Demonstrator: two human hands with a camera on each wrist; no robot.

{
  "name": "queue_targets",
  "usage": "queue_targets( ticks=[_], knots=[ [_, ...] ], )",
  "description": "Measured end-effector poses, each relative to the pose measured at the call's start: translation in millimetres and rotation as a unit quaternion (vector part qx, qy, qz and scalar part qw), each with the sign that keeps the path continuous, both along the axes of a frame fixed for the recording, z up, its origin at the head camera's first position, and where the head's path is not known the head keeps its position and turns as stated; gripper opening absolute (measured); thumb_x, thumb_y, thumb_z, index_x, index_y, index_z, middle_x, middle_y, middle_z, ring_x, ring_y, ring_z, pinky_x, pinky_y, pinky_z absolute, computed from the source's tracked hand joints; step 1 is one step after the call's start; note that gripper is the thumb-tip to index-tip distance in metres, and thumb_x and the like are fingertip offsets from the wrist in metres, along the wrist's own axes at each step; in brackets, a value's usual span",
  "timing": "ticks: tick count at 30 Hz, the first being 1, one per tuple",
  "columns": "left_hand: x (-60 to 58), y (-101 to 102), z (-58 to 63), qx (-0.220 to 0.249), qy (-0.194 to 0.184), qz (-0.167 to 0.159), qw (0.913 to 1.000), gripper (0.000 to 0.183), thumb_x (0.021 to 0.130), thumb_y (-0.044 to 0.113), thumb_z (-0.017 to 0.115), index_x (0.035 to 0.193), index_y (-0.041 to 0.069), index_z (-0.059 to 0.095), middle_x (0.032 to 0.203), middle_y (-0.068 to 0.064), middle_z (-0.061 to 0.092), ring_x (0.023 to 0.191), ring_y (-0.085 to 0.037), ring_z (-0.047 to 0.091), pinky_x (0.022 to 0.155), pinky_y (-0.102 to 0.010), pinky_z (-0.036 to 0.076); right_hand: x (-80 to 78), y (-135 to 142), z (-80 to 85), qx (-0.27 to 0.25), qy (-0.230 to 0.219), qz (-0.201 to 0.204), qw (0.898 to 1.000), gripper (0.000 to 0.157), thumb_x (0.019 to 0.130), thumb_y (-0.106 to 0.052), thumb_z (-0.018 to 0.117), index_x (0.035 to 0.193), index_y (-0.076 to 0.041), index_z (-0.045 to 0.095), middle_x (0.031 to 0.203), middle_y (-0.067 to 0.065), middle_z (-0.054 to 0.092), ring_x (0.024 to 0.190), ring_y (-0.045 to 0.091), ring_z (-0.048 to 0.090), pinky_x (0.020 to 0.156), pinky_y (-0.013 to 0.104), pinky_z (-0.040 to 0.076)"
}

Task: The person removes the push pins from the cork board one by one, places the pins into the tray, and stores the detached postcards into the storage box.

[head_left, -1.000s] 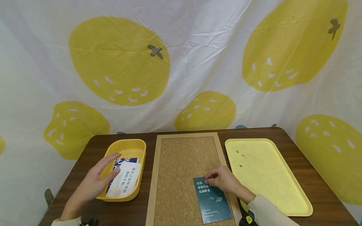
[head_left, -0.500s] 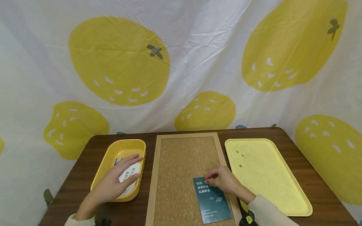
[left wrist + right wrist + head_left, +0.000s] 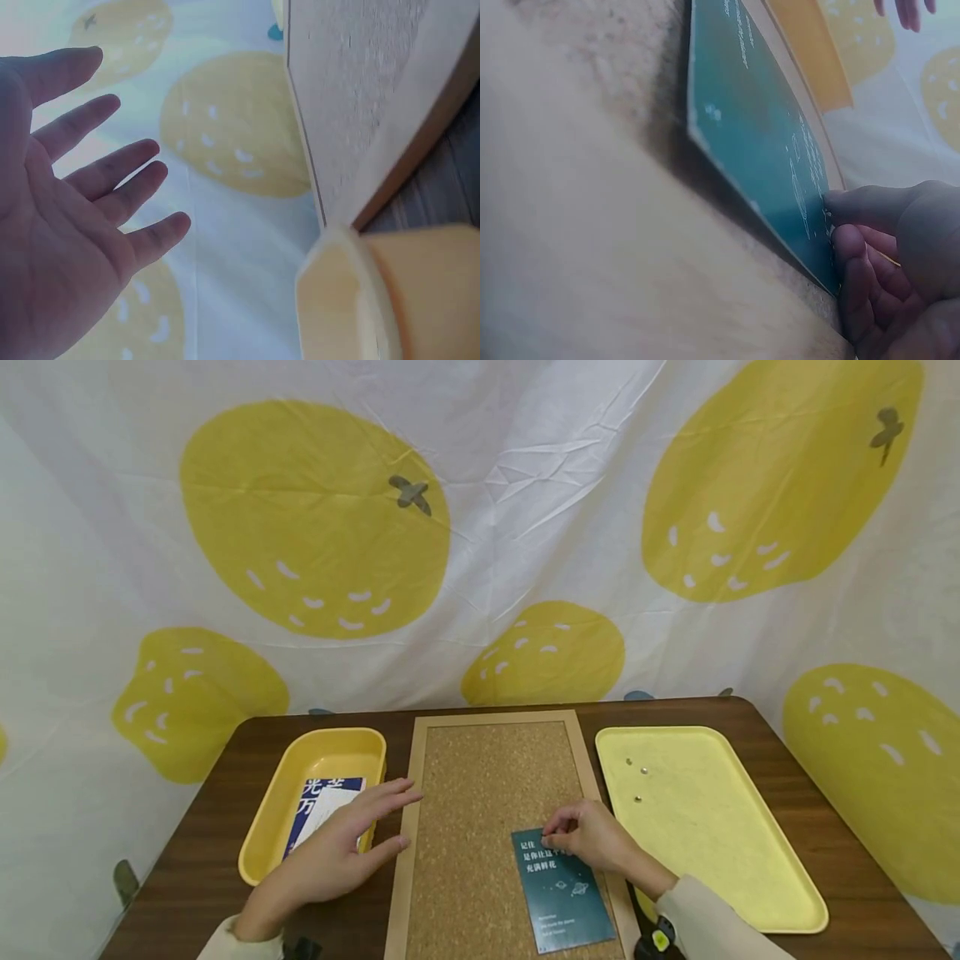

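My right hand (image 3: pixel 588 839) is at the top of a dark teal card (image 3: pixel 562 897) with white writing, which lies on the cork board (image 3: pixel 465 802). Thumb and fingertips pinch what looks like a small pin at the card, mostly hidden by the fingers. In the right wrist view the teal card (image 3: pixel 757 135) stands slightly off the cork along its near edge, with the right hand (image 3: pixel 900 262) at its end. My left hand (image 3: pixel 333 852) hovers, fingers spread and holding nothing, over the right side of the yellow bin (image 3: pixel 258 810) and the board's left frame.
Inside the bin are a blue card (image 3: pixel 307 802) and a white card (image 3: pixel 322 810). A pale yellow tray (image 3: pixel 720 843) to the right bears several small metallic pins (image 3: pixel 638 799). Everything stands on a dark wood table (image 3: pixel 855 868), with a lemon-print cloth (image 3: pixel 480 527) behind it.
The left hand has swept rightward from over the bin toward the cork board, still empty. The right hand and the teal card have stayed where they were.
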State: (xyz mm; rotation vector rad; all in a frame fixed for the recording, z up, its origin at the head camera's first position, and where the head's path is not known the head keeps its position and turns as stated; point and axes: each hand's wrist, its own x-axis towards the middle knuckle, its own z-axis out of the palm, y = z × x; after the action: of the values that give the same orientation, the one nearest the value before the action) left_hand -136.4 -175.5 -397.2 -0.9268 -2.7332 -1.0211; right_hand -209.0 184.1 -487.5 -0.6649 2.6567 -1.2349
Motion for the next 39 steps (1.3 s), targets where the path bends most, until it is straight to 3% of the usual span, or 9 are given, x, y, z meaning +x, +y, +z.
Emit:
queue_targets(
  ticks=[6,17,22,26,32,39],
  knots=[
    [-1.6,17,-1.1,-0.027,0.001,-0.067,0.9974,0.051,0.099,0.022,0.062,0.147,0.023,0.048,0.154,-0.006,0.041,0.143,-0.030,0.038,0.108,-0.057,0.038,-0.4,0,-0.7,-0.001,0.000,0.003,1.000,0.005,0.084,-0.011,0.078,0.081,-0.014,0.075,0.066,-0.007,0.059,0.057,0.005,0.052,0.049,0.021,0.043],
    [-5.7,51,-10.5,-0.089,-0.042,-0.121,0.9878,0.048,0.101,0.028,0.059,0.147,0.028,0.047,0.155,-0.004,0.040,0.143,-0.026,0.037,0.114,-0.051,0.035,-1.8,1,-1.5,-0.014,-0.013,0.009,1.000,0.004,0.084,-0.012,0.078,0.081,-0.012,0.075,0.066,-0.006,0.060,0.057,0.005,0.052,0.049,0.021,0.042],
    [-6.9,73,-21.5,-0.147,-0.040,-0.181,0.9717,0.050,0.101,0.029,0.058,0.149,0.024,0.045,0.155,-0.007,0.042,0.142,-0.024,0.040,0.115,-0.047,0.035,-3.2,1,-2.7,-0.015,-0.019,0.012,1.000,0.004,0.085,-0.012,0.078,0.082,-0.011,0.075,0.065,-0.005,0.060,0.056,0.006,0.054,0.048,0.021,0.043],
    [-4.6,88,-29.5,-0.182,-0.016,-0.224,0.9574,0.052,0.100,0.028,0.059,0.150,0.021,0.045,0.154,-0.011,0.043,0.141,-0.024,0.042,0.114,-0.044,0.037,-4.2,1,-3.5,-0.014,-0.015,0.020,1.000,0.004,0.085,-0.013,0.078,0.082,-0.011,0.075,0.065,-0.005,0.060,0.055,0.006,0.053,0.048,0.021,0.043],
    [-1.6,104,-37.1,-0.224,-0.015,-0.254,0.9410,0.051,0.102,0.030,0.056,0.151,0.022,0.043,0.157,-0.010,0.039,0.144,-0.023,0.038,0.115,-0.044,0.036,-5.0,2,-2.6,-0.015,-0.025,0.028,0.999,0.005,0.085,-0.013,0.077,0.082,-0.010,0.074,0.065,-0.004,0.061,0.055,0.006,0.054,0.047,0.021,0.043],
    [-2.5,115,-44.2,-0.253,-0.029,-0.262,0.9308,0.055,0.101,0.035,0.056,0.153,0.029,0.039,0.160,-0.004,0.034,0.146,-0.017,0.032,0.116,-0.040,0.033,-5.4,2,-1.0,-0.013,-0.039,0.020,0.999,0.005,0.085,-0.012,0.076,0.082,-0.011,0.074,0.065,-0.005,0.061,0.056,0.006,0.055,0.048,0.021,0.043]
  ],
)
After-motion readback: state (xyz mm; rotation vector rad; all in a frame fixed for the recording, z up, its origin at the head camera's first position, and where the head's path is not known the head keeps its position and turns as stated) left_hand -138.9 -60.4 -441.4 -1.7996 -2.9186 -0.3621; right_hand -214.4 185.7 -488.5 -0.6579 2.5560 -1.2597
